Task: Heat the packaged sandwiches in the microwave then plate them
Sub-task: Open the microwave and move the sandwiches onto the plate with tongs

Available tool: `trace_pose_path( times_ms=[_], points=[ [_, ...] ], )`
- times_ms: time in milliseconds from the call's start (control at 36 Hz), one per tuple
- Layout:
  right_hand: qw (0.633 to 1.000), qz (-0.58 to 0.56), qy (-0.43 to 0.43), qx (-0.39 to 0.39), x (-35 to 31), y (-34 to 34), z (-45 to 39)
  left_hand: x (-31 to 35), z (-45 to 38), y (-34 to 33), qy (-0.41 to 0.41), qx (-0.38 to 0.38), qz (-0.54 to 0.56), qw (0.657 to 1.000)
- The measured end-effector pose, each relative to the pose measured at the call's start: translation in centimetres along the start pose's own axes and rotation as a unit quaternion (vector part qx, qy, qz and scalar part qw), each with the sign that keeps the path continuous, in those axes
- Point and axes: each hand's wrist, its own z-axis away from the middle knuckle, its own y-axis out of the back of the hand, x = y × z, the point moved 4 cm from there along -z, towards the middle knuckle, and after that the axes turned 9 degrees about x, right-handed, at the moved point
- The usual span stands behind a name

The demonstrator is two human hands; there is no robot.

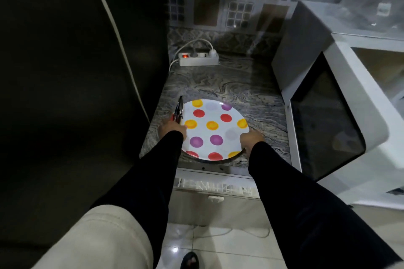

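A white plate (215,116) with red, yellow and purple dots lies on the grey marble counter (220,85). My left hand (171,128) grips a pair of scissors (178,110) at the plate's left edge, blades pointing away from me. My right hand (251,137) holds the plate's right rim with curled fingers. The white microwave (341,102) stands to the right, its dark door shut. No packaged sandwich is in view.
A tall dark fridge (76,72) walls off the left side. A white power strip (199,58) with a lit red switch sits at the back of the counter. A white appliance front (214,190) lies below the counter edge, above a tiled floor.
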Motion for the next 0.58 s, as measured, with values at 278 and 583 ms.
trace_pose_path(
  times_ms=[278, 583],
  points=[
    [0.992, -0.118, -0.015, -0.034, 1.4, 1.0, 2.1, -1.0, 4.8, 3.7, 0.004, 0.039, 0.085, 0.996],
    [0.977, -0.197, 0.019, -0.078, 5.5, 5.7, 10.3, -5.7, 15.5, 5.6, 0.054, 0.097, 0.204, 0.973]
  ],
)
